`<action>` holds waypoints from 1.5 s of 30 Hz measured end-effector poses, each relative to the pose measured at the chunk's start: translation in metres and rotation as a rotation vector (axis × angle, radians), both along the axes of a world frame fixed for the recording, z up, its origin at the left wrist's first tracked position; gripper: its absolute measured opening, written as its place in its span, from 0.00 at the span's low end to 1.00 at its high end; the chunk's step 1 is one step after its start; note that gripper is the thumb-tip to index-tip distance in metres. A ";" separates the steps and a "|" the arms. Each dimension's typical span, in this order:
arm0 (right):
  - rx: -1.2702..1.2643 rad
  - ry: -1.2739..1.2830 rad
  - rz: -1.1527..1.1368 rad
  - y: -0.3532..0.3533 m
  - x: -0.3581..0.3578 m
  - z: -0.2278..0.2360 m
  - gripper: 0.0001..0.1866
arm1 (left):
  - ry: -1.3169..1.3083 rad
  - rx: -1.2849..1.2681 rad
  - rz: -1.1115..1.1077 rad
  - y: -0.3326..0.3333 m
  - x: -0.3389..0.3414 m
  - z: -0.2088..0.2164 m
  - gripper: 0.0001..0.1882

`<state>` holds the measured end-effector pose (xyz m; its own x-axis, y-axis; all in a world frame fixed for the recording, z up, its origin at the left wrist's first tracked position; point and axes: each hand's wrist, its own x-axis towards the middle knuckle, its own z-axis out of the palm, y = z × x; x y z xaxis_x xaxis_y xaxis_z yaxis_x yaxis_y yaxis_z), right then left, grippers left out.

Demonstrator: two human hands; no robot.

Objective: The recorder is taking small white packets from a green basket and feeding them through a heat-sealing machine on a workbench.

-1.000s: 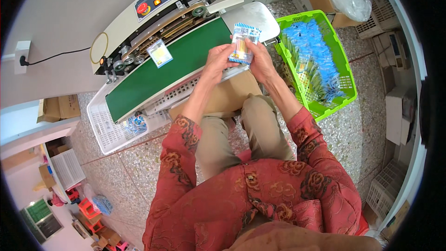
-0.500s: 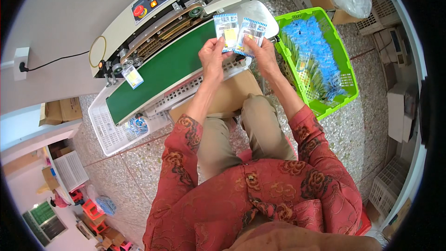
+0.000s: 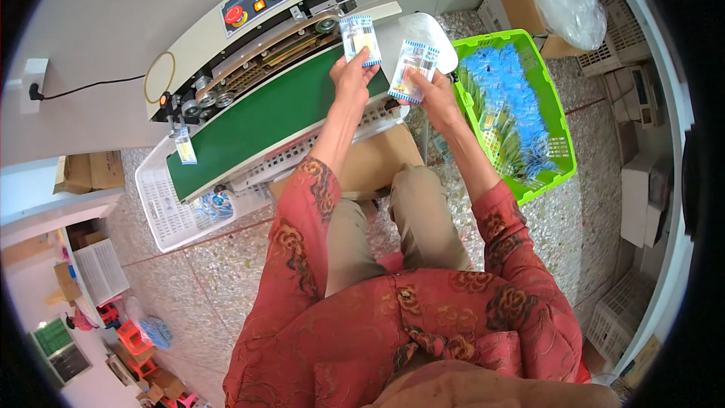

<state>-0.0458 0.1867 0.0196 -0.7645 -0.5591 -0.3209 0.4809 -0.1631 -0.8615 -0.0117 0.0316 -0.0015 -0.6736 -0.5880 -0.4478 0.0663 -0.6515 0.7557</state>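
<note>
My left hand [image 3: 353, 75] pinches a small clear packet with blue-striped ends [image 3: 360, 36], held up by the infeed end of a band sealing machine [image 3: 249, 38]. In my right hand [image 3: 434, 94] is a similar packet [image 3: 414, 64], a little to the right and lower, apart from the first. Both packets are over the right end of the machine's green conveyor belt [image 3: 264, 121]. Another packet [image 3: 185, 147] hangs at the far left end, by the machine's outlet rollers, above the belt's left end.
To the right stands a green basket [image 3: 570, 143] full of blue-edged packets. A white basket [image 3: 155, 215] under the belt's left end holds several packets. Below the belt is a cardboard box [image 3: 381, 159]; a black cord [image 3: 91, 96] runs to a wall socket.
My hands have moved apart, separating the two packets; the left one is nearer the sealer. The packet at the outlet end has shifted left and turned.
</note>
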 end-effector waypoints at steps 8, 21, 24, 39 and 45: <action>-0.030 0.038 0.031 -0.002 0.006 -0.001 0.16 | -0.074 -0.092 0.154 -0.001 -0.015 -0.007 0.10; 0.198 0.157 0.128 -0.006 0.003 0.008 0.13 | -0.028 -0.028 0.110 -0.024 0.013 0.002 0.11; 0.202 0.210 0.122 -0.015 -0.006 0.004 0.13 | -0.013 -0.032 0.140 -0.031 0.023 0.003 0.11; 0.164 0.094 0.236 -0.098 -0.044 -0.016 0.11 | 0.026 0.107 -0.001 -0.011 0.132 0.032 0.12; 0.117 0.119 0.309 -0.119 -0.034 -0.032 0.10 | -0.002 -0.017 -0.067 0.030 0.159 0.058 0.10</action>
<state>-0.0801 0.0682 -0.0125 -0.6006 -0.7349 -0.3149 0.3869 0.0775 -0.9188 0.1476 0.0616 0.0564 -0.7111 -0.5489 -0.4394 0.0216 -0.6417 0.7666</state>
